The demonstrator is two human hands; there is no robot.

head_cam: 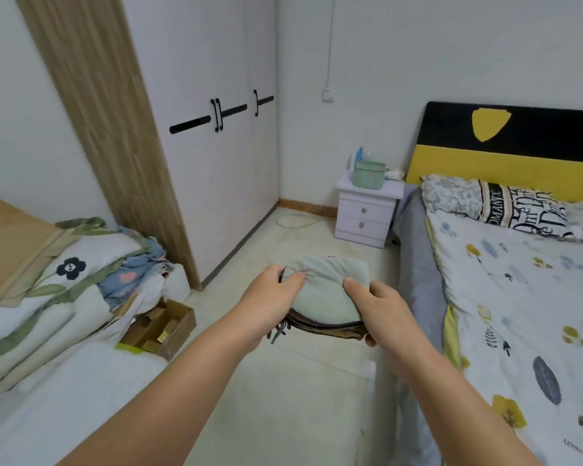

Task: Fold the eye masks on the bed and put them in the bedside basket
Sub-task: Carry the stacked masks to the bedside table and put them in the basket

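A stack of folded eye masks [323, 290] is held in the air over the floor between two beds, a pale green one on top and darker brown ones under it. My left hand [273, 304] grips the stack's left edge, thumb on the green mask. My right hand [381, 307] grips its right edge, thumb on top and fingers below. A green basket [369, 174] stands on the white bedside table [367, 210] ahead, beside the bed [519, 297].
A white wardrobe [216, 163] with black handles stands at the left. Folded quilts [64, 280] and an open cardboard box [159, 324] lie on the left bed. Pillows rest against the yellow and black headboard [505, 156]. Pale floor runs between the beds toward the bedside table.
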